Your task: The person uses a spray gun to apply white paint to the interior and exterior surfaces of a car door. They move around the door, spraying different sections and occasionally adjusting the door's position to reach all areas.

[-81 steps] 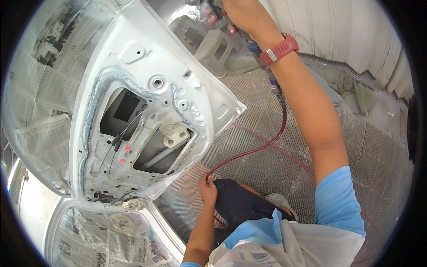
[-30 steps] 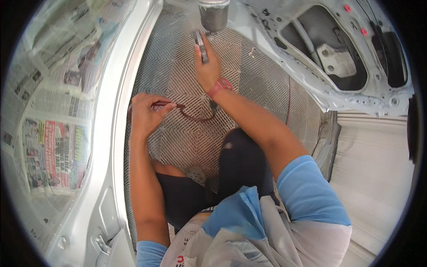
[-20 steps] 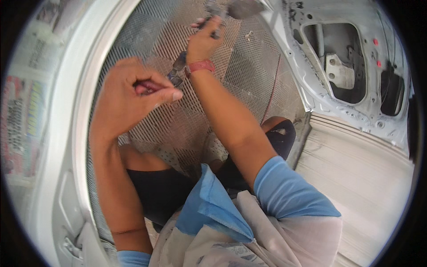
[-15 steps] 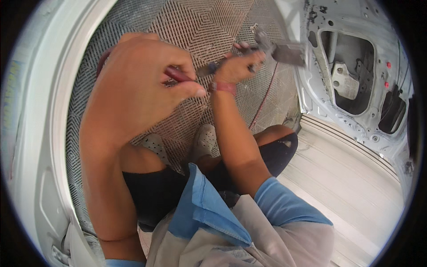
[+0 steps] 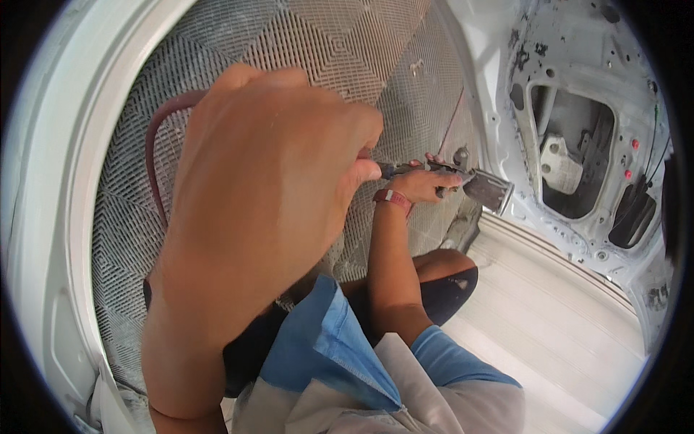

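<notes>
My left hand (image 5: 260,166), large and close to the camera at centre-left, is closed on a dark red hose (image 5: 157,173), which loops out toward the left behind it. My right hand (image 5: 420,185), lower and farther right, grips a metal spray gun (image 5: 457,173) with a grey cup (image 5: 485,190) at its right end, held sideways beside a white car door (image 5: 585,90). The door's inner side shows openings, cables and red plugs. Part of the hose is hidden by my left hand.
A white door frame (image 5: 83,181) curves along the left. Patterned perforated matting (image 5: 275,32) covers the floor. A white ridged panel (image 5: 549,304) lies at lower right. My bent legs and clothing fill the bottom centre.
My view has turned, bringing the door fully to the right. My left hand has risen closer to the camera with the hose; my right hand and gun have shifted rightward and lower in view.
</notes>
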A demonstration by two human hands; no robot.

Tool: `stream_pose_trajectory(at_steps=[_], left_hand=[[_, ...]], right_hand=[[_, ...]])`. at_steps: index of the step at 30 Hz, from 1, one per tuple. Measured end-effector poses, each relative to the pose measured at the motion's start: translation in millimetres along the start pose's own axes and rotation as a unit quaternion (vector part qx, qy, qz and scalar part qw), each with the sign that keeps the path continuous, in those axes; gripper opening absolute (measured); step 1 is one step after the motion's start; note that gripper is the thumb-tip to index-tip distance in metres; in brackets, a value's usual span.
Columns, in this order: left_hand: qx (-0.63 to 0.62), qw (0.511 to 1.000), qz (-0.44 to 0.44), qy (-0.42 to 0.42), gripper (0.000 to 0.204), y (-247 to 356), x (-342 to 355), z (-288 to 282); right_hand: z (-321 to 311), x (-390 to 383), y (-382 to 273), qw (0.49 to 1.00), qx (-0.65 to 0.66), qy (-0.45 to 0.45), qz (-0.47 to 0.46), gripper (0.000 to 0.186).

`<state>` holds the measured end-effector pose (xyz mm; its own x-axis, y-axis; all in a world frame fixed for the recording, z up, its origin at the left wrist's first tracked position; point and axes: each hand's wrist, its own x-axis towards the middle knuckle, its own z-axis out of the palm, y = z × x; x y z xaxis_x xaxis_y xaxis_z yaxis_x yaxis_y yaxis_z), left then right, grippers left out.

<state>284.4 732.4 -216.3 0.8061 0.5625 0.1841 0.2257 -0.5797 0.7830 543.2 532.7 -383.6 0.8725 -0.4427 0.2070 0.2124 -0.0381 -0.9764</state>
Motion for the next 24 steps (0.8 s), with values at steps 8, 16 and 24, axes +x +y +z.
stream_pose_trajectory(at_steps=[8,16,24], left_hand=[[-0.011,0.996,-0.048,0.075,0.021,9,-17,-25],[-0.059,0.993,-0.098,0.022,0.019,12,-26,-38],[-0.155,0.966,-0.179,-0.099,0.022,24,-6,-39]], right_hand=[[137,-98,-10,0.954,0.113,-0.265,0.076,0.046],[166,-125,-53,0.845,0.089,-0.527,0.003,0.050],[141,-88,-103,0.714,-0.028,-0.699,0.038,0.045]])
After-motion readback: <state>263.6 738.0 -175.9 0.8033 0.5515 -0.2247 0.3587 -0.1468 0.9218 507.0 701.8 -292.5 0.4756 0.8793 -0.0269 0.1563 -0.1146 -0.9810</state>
